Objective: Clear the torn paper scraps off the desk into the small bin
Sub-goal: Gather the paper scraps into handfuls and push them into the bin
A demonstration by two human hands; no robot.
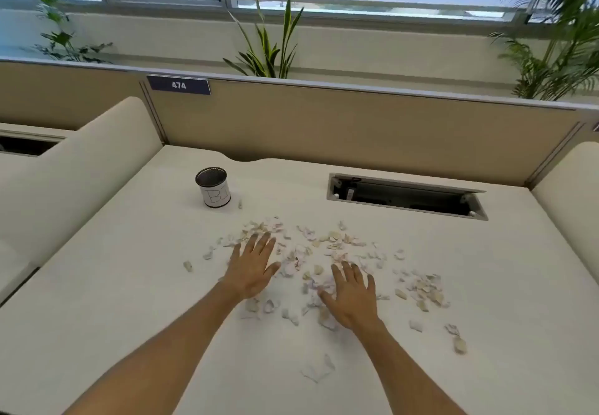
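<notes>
Both my hands are flat, palms down, fingers spread, gripping nothing. Left hand (256,269) sits on the left part of the torn paper scraps (327,252); right hand (351,298) is nearer and right of it, with scraps under and around both. Scraps spread across the middle of the desk (97,317), thickest between and just beyond my fingertips, with a loose trail off to the right. Small bin (213,187) stands upright, far left of the pile, well apart from both hands.
</notes>
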